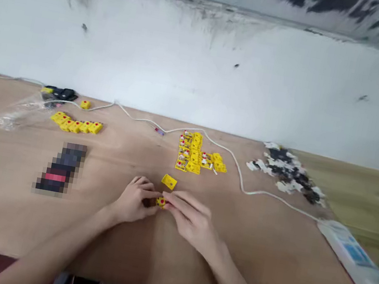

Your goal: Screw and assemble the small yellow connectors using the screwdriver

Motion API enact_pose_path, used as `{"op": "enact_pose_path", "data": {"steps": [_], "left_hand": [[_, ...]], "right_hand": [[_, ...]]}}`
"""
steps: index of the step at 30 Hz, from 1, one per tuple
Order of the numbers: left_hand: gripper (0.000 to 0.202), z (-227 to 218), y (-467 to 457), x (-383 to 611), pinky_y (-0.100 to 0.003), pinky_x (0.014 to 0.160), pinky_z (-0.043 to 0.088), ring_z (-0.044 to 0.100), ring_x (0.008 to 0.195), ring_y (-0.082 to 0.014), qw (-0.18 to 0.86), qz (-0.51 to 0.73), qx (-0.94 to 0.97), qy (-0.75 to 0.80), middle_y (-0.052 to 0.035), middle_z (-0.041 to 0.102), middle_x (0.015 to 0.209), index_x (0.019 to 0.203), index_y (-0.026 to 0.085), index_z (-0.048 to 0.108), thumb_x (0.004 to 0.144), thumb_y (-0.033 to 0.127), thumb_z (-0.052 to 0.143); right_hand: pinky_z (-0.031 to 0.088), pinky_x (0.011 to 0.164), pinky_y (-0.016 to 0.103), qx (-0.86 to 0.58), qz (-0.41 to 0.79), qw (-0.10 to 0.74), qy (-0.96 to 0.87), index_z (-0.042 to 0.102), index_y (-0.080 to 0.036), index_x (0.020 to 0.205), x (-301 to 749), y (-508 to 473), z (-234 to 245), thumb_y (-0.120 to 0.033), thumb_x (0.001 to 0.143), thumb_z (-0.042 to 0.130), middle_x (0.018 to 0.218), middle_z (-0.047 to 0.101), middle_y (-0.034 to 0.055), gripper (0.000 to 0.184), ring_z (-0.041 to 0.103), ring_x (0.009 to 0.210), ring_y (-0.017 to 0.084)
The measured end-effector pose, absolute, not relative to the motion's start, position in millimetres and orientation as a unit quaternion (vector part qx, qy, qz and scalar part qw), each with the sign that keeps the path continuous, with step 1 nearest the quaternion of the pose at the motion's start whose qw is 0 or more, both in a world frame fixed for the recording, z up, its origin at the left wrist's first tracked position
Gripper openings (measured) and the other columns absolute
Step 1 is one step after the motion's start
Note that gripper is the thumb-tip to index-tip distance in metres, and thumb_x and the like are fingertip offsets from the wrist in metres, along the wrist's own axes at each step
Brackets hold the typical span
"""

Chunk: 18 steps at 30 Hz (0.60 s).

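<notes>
Between the fingertips of both hands is a small yellow plastic casing with a red round part on it. My left hand grips it from the left, fingers bent and partly hiding it. From the other side, my right hand pinches it between thumb and fingers. Just beyond the fingertips lies a yellow cover on the brown tabletop. Farther back, several opened yellow casings with red and white parts inside sit in a cluster.
A row of closed yellow casings lies at the left, near a clear plastic bag and a pixelated dark object. White cable crosses the table to a power strip. Black and white pieces are piled at right.
</notes>
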<state>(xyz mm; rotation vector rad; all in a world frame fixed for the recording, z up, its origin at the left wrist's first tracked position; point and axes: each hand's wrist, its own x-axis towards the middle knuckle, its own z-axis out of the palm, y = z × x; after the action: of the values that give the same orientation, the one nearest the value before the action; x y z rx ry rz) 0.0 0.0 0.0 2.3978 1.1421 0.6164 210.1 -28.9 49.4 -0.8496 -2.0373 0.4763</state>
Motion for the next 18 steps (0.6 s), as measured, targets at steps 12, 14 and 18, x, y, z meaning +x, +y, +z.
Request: {"op": "enact_pose_path", "data": {"steps": [12,14,18], "left_hand": [[0.024,-3,2,-1,-0.038,0.088,0.039,0.053,0.088,-0.0200,0.214,0.236,0.856,0.406,-0.0020,0.069,0.087,0.103,0.029,0.074,0.085,0.043,0.066],[0.021,-3,3,-1,-0.037,0.086,0.039,0.052,0.087,-0.0198,0.214,0.236,0.856,0.407,-0.0018,0.068,0.084,0.099,0.029,0.074,0.084,0.041,0.067],[0.022,-3,3,-1,-0.037,0.087,0.038,0.052,0.089,-0.0200,0.213,0.232,0.857,0.407,-0.0015,0.068,0.088,0.102,0.031,0.073,0.085,0.041,0.066]], "right_hand": [[0.054,0.097,0.035,-0.350,0.258,0.337,-0.835,0.045,-0.029,0.144,207,-26,61,-0.011,0.097,0.042,0.124,0.064,0.0078,0.050,0.063,0.113,0.019],[0.056,0.093,0.031,-0.327,0.260,0.345,-0.840,0.048,-0.031,0.142,207,-27,62,-0.008,0.097,0.041,0.120,0.066,0.0057,0.051,0.065,0.108,0.017],[0.055,0.095,0.034,-0.370,0.247,0.334,-0.831,0.049,-0.027,0.141,205,-28,65,-0.010,0.096,0.046,0.122,0.065,0.0076,0.048,0.064,0.109,0.019]]}}
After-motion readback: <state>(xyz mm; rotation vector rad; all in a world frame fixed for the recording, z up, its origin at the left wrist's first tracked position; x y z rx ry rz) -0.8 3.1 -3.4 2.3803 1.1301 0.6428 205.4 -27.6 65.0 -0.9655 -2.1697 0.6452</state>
